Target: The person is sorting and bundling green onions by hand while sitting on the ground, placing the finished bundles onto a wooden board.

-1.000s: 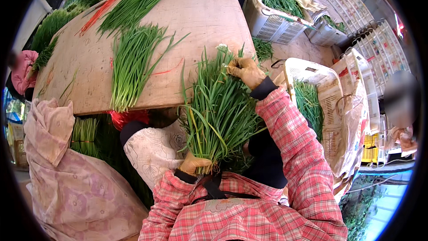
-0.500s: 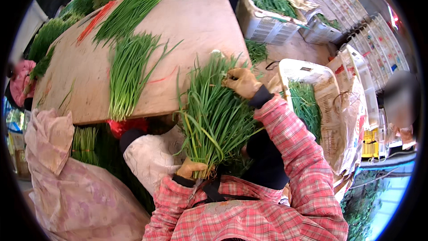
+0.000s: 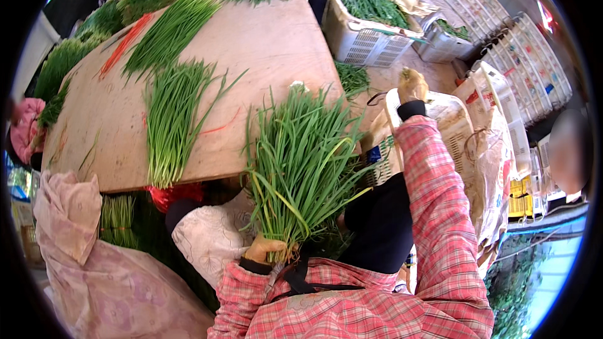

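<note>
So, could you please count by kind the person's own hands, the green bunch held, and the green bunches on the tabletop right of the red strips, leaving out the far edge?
Own hands (left hand, right hand): 2
Held chive-like bunch: 1
Chive-like bunches on tabletop (nearer bunch, farther bunch): 2
Total: 5

A patterned cloth (image 3: 116,282) drapes left of the left hand (image 3: 266,249); a yellow crate (image 3: 521,204) sits right of the right hand (image 3: 412,85).
</note>
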A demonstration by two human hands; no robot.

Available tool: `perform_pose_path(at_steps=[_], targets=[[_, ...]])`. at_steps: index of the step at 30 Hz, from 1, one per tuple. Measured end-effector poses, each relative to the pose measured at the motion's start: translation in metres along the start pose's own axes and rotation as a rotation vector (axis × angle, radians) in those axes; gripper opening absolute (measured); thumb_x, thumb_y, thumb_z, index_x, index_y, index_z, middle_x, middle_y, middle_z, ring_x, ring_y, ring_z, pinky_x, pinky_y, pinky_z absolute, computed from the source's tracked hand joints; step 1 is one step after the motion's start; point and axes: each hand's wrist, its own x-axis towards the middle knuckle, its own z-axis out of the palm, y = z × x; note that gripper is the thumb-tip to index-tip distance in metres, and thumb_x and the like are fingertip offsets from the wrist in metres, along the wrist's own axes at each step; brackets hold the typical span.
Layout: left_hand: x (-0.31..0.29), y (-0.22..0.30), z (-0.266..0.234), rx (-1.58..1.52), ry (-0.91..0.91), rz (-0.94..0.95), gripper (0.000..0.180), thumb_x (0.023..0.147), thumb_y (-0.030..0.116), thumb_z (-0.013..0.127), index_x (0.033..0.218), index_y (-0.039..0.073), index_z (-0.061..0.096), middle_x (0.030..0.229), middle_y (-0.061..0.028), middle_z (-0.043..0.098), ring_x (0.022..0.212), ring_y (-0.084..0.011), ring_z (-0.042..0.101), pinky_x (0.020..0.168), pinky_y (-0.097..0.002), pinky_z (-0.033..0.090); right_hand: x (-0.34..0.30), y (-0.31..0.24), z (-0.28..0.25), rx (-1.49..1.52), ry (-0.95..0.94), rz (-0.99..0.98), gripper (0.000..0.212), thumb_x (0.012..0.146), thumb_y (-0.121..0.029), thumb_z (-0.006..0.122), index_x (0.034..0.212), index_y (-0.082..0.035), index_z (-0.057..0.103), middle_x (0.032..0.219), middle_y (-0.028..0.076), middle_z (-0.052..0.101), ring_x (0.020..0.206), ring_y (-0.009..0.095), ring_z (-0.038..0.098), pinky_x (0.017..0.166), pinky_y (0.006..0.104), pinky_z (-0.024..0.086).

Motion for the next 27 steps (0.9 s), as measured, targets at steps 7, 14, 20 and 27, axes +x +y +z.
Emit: perform_pose_path(at_steps=[7,14,20,27], targets=[[0.008,0.007,-0.009,-0.113,-0.056,-0.039,0.059,0.069,0.005,0.067,0.124,0.000,0.045,0.108,-0.0192,0.059,0.088,-0.0301,0.063,0.067,-0.0421,0.054,-0.020,-0.050,0.010,-0.131,-0.452,-0.347,0.022,0.074,-0.015,0.054,0.090,-0.006,0.066,0.091,0.022,0.062,0.087,0.036,0.061,0.074,0.0433,0.049],[0.006,0.010,-0.010,-0.068,-0.014,-0.041,0.056,0.070,0.001,0.067,0.122,-0.002,0.046,0.104,-0.0190,0.061,0.085,-0.0293,0.064,0.065,-0.0383,0.056,-0.034,-0.169,0.074,0.234,-0.499,-0.830,0.047,0.073,0.004,0.046,0.117,-0.010,0.057,0.131,0.022,0.044,0.101,0.035,0.058,0.087,0.0356,0.047],[0.009,0.006,-0.021,-0.075,-0.063,-0.038,0.058,0.072,0.002,0.067,0.125,-0.004,0.042,0.108,-0.0222,0.059,0.090,-0.0322,0.063,0.067,-0.0428,0.056,-0.021,-0.158,0.061,-0.115,-0.445,-1.000,0.015,0.072,-0.012,0.059,0.085,-0.005,0.059,0.089,0.014,0.059,0.085,0.031,0.060,0.071,0.0400,0.049],[0.013,0.004,-0.019,-0.093,-0.070,-0.056,0.062,0.069,0.000,0.064,0.126,-0.001,0.040,0.107,-0.0179,0.059,0.082,-0.0295,0.064,0.062,-0.0384,0.055,0.050,-0.075,0.005,-0.305,-0.325,-0.473,0.015,0.080,-0.015,0.050,0.086,-0.008,0.063,0.082,0.015,0.065,0.078,0.032,0.064,0.065,0.0424,0.049]])
